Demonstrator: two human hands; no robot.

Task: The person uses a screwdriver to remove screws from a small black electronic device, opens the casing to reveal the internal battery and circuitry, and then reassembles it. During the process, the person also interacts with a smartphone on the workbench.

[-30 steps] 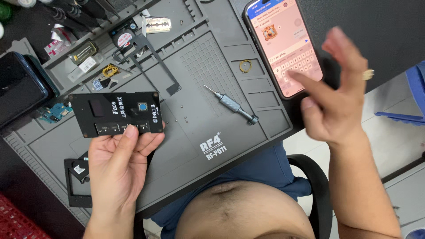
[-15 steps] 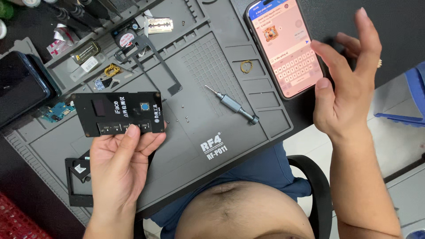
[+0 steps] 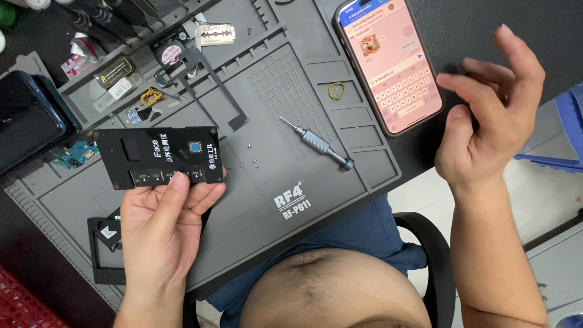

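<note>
Holding a flat black tester board point(image 3: 159, 157) in the left hand point(image 3: 161, 228), thumb pressed on its lower edge and the other fingers point(image 3: 209, 195) curled beneath, so pinching the board from front and back; lying with long axis left to right, just above the grey work mat point(image 3: 291, 121) on the desk, directly ahead of that palm; hovering to the far side, the right hand point(image 3: 486, 121), fingers spread loosely and gripping nothing, beside a lit smartphone point(image 3: 388, 64) (pink screen, keyboard showing) whose long axis runs away from the body; resting between the two hands, a small screwdriver point(image 3: 317, 144) slanted across the mat, nearer the board than the phone; scattered close by, tiny screws point(image 3: 250, 163), a yellow ring point(image 3: 336, 91), a razor blade point(image 3: 217, 33); sitting well to the left, a dark phone point(image 3: 27, 118).
</note>
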